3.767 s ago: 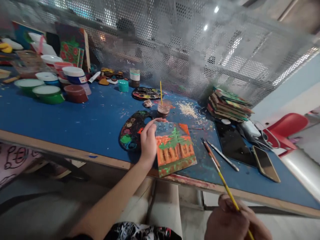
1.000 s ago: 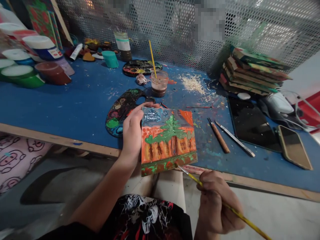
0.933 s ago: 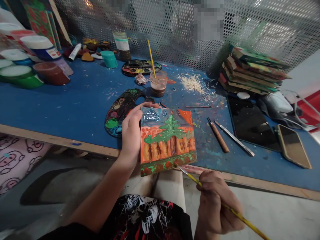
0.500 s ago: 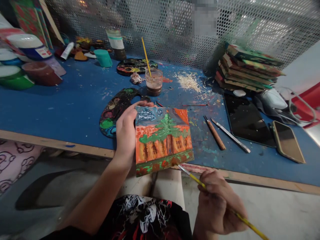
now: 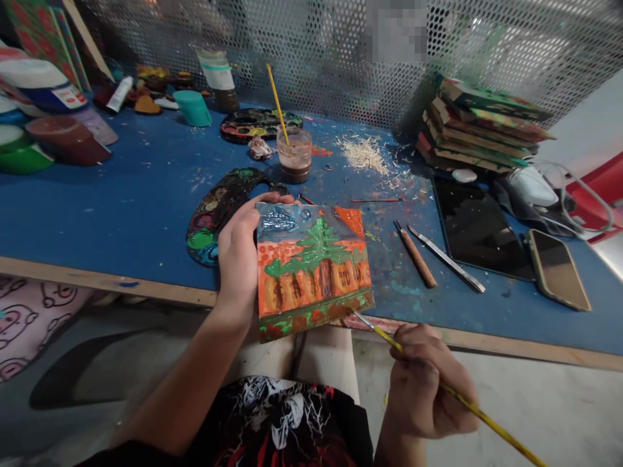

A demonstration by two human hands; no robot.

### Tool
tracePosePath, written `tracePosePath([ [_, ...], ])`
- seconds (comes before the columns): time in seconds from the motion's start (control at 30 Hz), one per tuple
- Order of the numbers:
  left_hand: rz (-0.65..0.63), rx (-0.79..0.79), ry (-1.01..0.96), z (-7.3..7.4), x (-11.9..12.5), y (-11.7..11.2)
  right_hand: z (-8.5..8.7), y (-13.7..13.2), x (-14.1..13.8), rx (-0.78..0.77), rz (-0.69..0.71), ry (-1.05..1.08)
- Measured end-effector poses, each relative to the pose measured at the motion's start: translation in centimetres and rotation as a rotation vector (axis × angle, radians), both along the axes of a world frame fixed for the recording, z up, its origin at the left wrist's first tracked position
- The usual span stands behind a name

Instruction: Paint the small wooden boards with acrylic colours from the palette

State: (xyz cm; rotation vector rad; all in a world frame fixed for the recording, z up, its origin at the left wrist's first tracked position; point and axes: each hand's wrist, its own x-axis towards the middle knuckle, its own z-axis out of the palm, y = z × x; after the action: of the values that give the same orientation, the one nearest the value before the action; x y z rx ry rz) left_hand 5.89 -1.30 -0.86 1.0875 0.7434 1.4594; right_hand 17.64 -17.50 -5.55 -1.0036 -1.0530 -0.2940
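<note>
Left hand (image 5: pixel 238 256) gripping painted tile (image 5: pixel 311 266); right hand (image 5: pixel 426 392) pinching yellow brush (image 5: pixel 467 403), tip at tile's lower edge

Painted tile at the near table edge, tools spread around it

The tile (image 5: pixel 311 269) sits at the near edge of the table (image 5: pixel 121 194), the left hand (image 5: pixel 238 259) on its left side and the right hand (image 5: pixel 423 389) in front of it, right, with a brush (image 5: pixel 467 402) whose tip meets the tile's near right corner. A palette (image 5: pixel 219 211) lies left behind the tile, a cup (image 5: pixel 294 155) farther back. Two carving tools (image 5: pixel 428 256) lie right of the tile, then a tablet (image 5: pixel 479 237) and a phone (image 5: pixel 557 269). A stack of boards (image 5: pixel 479 126) stands behind the tablet.
</note>
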Motion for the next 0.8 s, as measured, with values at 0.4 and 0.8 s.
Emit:
tracePosePath([
  [0.4, 0.016, -0.018, -0.089, 0.4, 0.5, -0.1, 0.0, -0.4, 0.8, -0.008, -0.046, 0.11],
  [0.8, 0.052, -0.027, -0.086, 0.6, 0.9, -0.2, -0.4, -0.5, 1.5, -0.028, -0.043, 0.064],
])
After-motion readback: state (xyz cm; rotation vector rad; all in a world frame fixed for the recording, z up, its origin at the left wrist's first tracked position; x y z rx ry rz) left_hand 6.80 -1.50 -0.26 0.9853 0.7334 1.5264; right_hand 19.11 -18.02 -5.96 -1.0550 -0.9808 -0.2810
